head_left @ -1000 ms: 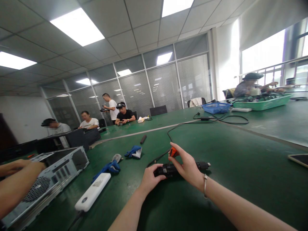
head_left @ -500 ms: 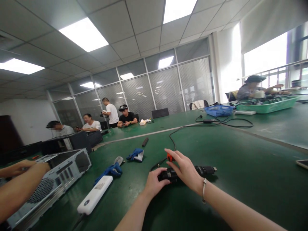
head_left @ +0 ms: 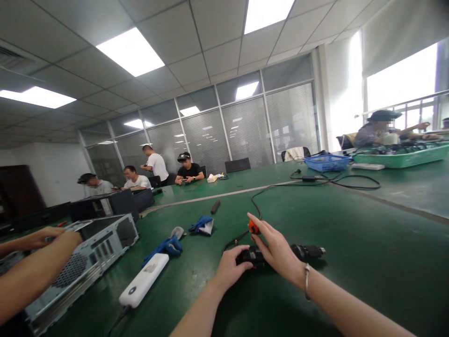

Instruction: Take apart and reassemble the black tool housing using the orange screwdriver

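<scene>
A black corded electric drill [head_left: 308, 252] lies on its side on the green table, its metal tip pointing right. My left hand [head_left: 229, 267] is wrapped round the drill's left end, thumb in front and fingers behind. Across the drill's middle reaches my right hand [head_left: 276, 248], its thumb and fingers closed about a small orange piece [head_left: 253, 227] just above the drill body. Whether that piece is joined to the drill is hidden by my fingers. A black cable [head_left: 253, 201] runs away behind my hands.
Left of me are a white power bank [head_left: 144, 280], blue-grey gloves [head_left: 164, 245], and a metal computer case [head_left: 101, 248] with another person's arms [head_left: 45, 267] at it. Blue [head_left: 326, 163] and green [head_left: 414, 157] baskets stand at the back right. Several people sit or stand farther off.
The view has swung slightly left, so things sit farther right in the picture. My hands keep nearly the same hold on the drill and the orange piece.
</scene>
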Motion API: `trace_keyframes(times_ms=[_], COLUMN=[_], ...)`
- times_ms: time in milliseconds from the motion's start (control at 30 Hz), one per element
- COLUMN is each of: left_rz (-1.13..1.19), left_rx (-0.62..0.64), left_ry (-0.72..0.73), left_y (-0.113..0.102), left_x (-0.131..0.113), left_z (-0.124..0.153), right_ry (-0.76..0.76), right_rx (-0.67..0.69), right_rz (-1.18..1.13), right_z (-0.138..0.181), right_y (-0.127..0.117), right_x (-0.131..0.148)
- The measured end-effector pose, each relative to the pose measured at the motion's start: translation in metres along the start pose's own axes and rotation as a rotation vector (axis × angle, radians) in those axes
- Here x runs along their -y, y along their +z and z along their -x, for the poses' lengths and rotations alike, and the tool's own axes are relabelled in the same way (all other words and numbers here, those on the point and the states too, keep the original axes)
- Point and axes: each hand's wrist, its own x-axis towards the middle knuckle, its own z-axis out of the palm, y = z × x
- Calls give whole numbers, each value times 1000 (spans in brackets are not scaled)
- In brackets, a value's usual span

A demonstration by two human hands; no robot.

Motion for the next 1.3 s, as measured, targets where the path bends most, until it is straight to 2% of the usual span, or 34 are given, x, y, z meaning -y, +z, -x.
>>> trace_keyframes(times_ms=[600,767,967,1100,1233,1300], left_rz=[62,209,242,187,64,54], left_rx=[47,80,90,74,50,39], left_ry=[20,6,20,66,40,23], left_y=[-1,-1,-3,-3,-1,1], left_x=[7,13,4,2,8,11], left_z=[-2,-3,-2,-1,-2,-2], right_ry=[13,-73,-99,-170,-252,-234], right_rx=[0,-86,-186,-115,20,126], right_rz=[61,2,-50,-76,-91,-83], right_z=[3,6,14,19,18,17], right_y=[-2,-4,4,18,29,33], right_x=[-6,-7,-3,1,4,5])
